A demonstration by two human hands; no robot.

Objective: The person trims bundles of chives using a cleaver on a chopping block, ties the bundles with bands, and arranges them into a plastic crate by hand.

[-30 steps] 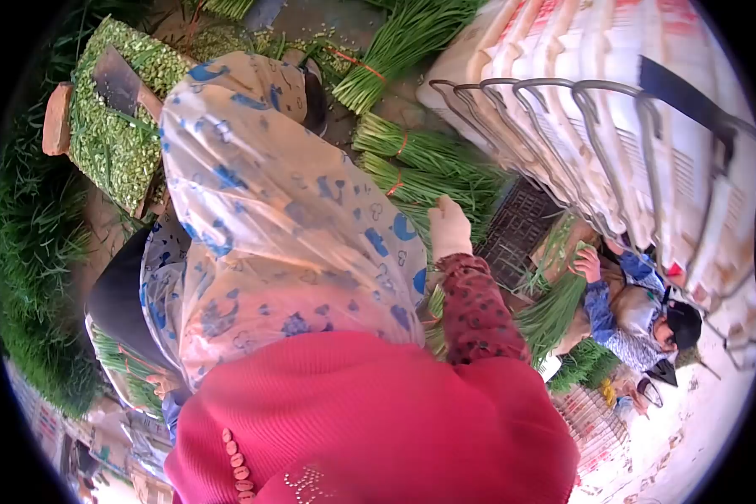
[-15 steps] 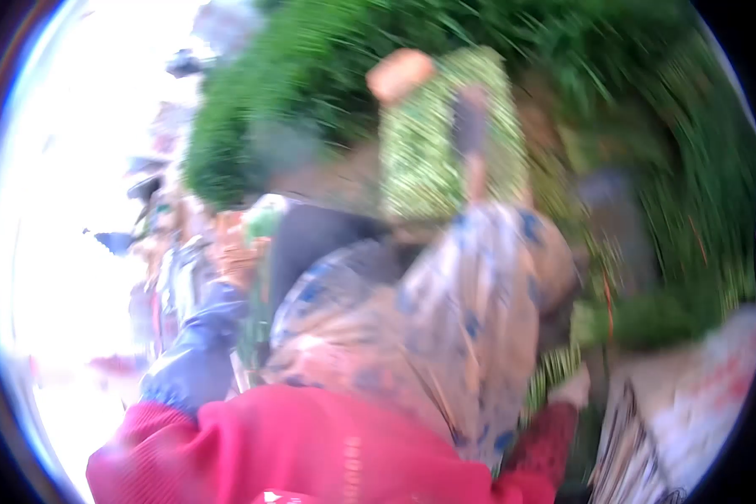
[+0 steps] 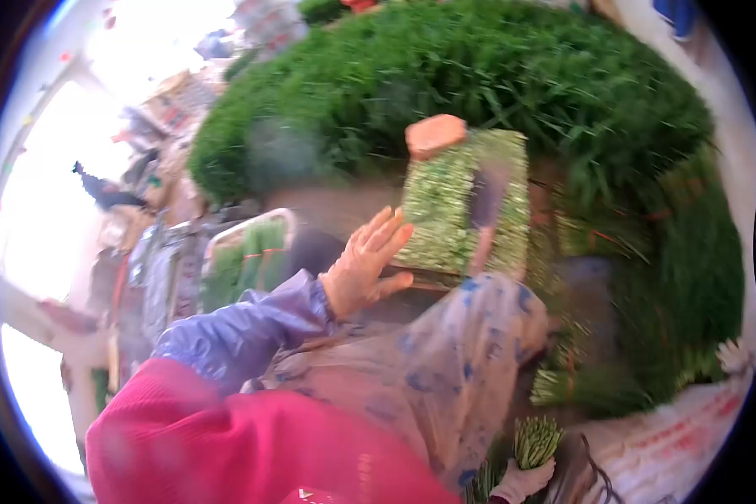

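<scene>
My left hand (image 3: 365, 262) is held out with fingers stretched, holding nothing, just left of a board covered in chopped green bits (image 3: 437, 197). At the lower right my right hand (image 3: 525, 480), apparently gloved, grips a bundle of green stalks (image 3: 538, 443), cut ends upward. On the chopped greens lies a cleaver-like knife (image 3: 487, 197) with a dark blade, its handle toward me. An orange block (image 3: 436, 135) rests on the board's far left corner. My knees are under a blue-patterned apron (image 3: 420, 370), right at the board's near edge.
A large heap of long green leaves (image 3: 479, 76) rises behind the board. Tied bundles (image 3: 571, 370) lie to the right. A light-rimmed crate (image 3: 290, 220) with banded bundles stands at left. A white sack (image 3: 680, 445) with red print lies at lower right.
My left hand has moved right, from beside the crate to the board's left edge. My right hand now shows lower down with the stalk bundle. The view has shifted and become sharper.
</scene>
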